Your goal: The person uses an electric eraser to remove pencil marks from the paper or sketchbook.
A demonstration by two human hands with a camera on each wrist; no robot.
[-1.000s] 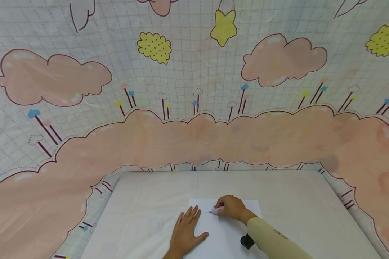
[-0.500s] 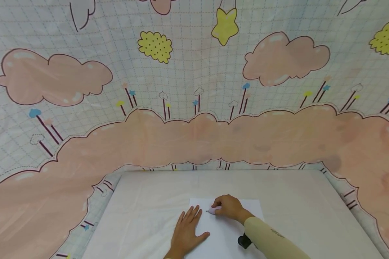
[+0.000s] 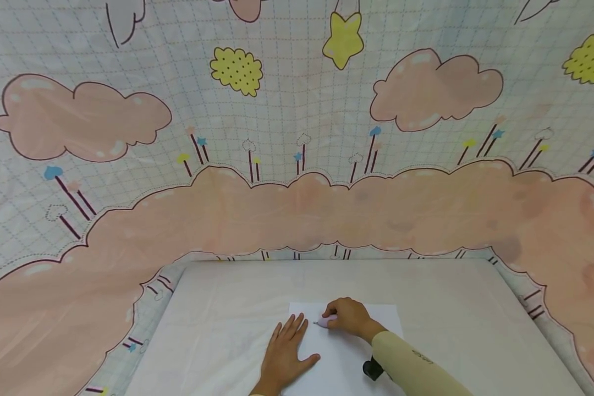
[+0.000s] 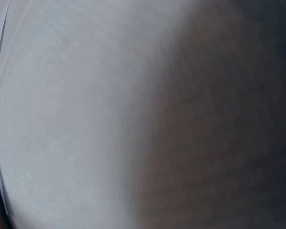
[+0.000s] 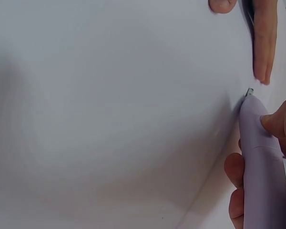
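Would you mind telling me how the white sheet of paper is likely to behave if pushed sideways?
The paper looks thin and floppy, so it would probably slide or buckle. The left hand lies flat on it, likely steadying it while the right hand holds the lilac pen.

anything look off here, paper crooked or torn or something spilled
Nothing stands out. The white sheet of paper lies flat and square on the table, with no visible tear or spill. The left hand presses it flat, and the right hand grips a lilac pen, tip on the sheet.
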